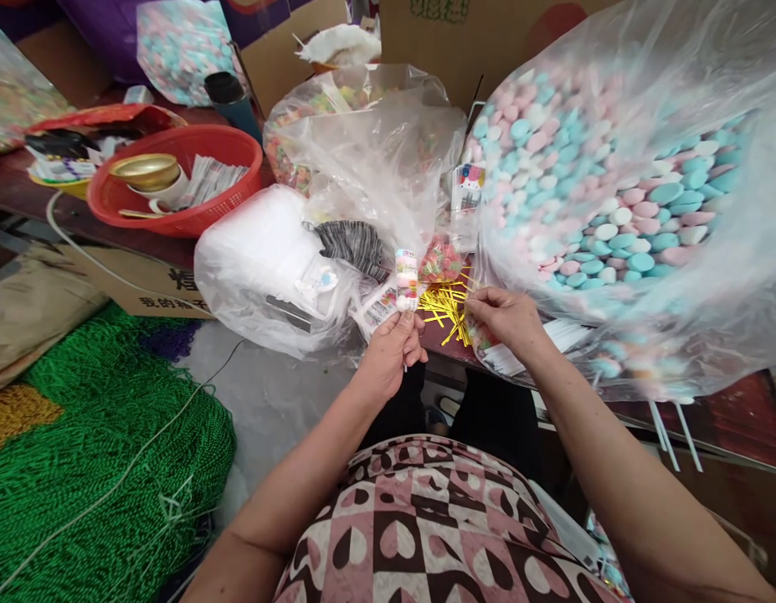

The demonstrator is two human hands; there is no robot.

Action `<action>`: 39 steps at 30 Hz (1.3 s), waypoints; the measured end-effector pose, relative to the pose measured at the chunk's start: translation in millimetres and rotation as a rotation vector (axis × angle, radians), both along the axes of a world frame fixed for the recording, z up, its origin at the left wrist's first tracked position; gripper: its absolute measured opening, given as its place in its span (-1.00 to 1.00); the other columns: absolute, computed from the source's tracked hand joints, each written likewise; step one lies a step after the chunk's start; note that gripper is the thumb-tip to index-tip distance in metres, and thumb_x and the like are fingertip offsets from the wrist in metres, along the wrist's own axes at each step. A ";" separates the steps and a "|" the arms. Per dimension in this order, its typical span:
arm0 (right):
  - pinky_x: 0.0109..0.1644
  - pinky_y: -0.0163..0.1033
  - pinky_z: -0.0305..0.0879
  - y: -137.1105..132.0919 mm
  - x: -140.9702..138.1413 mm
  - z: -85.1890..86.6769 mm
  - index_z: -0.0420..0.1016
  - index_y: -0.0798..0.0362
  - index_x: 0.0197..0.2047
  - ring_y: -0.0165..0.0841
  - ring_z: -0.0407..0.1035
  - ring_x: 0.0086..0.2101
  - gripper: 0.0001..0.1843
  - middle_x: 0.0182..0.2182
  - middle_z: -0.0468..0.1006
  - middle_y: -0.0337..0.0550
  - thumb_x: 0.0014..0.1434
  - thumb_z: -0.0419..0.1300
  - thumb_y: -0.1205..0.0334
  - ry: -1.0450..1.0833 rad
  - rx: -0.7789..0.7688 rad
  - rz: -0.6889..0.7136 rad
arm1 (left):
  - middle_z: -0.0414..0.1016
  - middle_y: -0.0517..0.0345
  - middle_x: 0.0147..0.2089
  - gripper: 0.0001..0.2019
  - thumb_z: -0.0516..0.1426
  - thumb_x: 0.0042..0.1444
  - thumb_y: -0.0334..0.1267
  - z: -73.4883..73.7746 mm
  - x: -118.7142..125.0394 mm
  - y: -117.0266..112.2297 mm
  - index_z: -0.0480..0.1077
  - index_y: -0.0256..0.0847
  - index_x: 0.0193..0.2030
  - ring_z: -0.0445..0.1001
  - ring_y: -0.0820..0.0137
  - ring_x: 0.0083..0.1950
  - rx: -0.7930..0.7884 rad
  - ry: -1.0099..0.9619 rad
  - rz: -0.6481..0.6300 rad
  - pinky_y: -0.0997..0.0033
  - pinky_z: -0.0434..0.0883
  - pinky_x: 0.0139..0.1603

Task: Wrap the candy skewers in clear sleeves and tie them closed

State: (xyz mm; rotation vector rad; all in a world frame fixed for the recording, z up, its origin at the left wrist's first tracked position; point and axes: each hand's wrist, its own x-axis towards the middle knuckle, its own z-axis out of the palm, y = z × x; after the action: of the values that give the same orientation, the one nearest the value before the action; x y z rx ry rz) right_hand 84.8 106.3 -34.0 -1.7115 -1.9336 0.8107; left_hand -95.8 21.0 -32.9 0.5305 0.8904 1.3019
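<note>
My left hand [395, 353] is closed around the lower end of a small wrapped marshmallow stick [406, 276], which stands upright with its printed wrapper above the fingers. To its right, my right hand [506, 316] is pinched at the edge of a loose pile of gold twist ties [446, 311]; what sits between its fingertips is too small to tell. Just behind the ties lies a clear bag of red and green candies [440, 258]. Printed wrappers [381, 308] rest beside the left hand, and white sticks [567, 337] lie by the right wrist.
A large clear bag of pink, blue and white marshmallows [642, 218] fills the right. Another candy bag [362, 126] stands behind, with a white plastic bag [255, 276] and red basket [237, 180] to the left. Green bead strands [111, 469] heap at lower left.
</note>
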 end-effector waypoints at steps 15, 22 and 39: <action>-0.38 -0.26 0.30 -53.7 -4.7 35.9 0.47 0.02 -0.39 -0.39 0.34 -0.50 -0.78 -0.52 0.48 -0.25 0.10 0.24 0.04 0.551 0.068 -0.004 | -0.01 0.46 -0.63 -0.75 0.17 0.10 -0.07 14.3 15.5 10.5 0.29 -0.22 -0.35 -0.03 0.64 -0.69 -0.066 0.032 -0.155 0.57 0.21 -0.62; -0.41 -0.29 0.22 -61.1 -13.4 33.0 0.45 0.03 -0.44 -0.41 0.30 -0.52 -0.82 -0.53 0.48 -0.25 0.13 0.17 0.14 0.286 0.229 -0.037 | 0.01 0.43 -0.59 -0.78 0.14 0.11 -0.12 22.5 24.2 6.9 0.26 -0.23 -0.35 -0.01 0.65 -0.65 -0.059 0.041 -0.243 0.58 0.16 -0.60; -0.40 -0.27 0.28 -72.8 -11.3 15.3 0.47 0.02 -0.51 -0.42 0.28 -0.54 -0.75 -0.59 0.46 -0.29 0.01 0.34 0.05 0.788 -0.032 -0.157 | -0.12 0.46 -0.68 -0.64 0.21 0.07 0.03 16.4 34.9 -6.1 0.29 -0.24 -0.43 -0.15 0.65 -0.71 -0.024 -0.198 -0.339 0.62 -0.08 -0.69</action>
State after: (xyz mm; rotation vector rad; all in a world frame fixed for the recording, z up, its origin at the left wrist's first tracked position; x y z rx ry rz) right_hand 73.6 33.5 -18.7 -1.2515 -1.2383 1.2218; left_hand -60.9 14.9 -16.5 0.4996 0.6197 1.0139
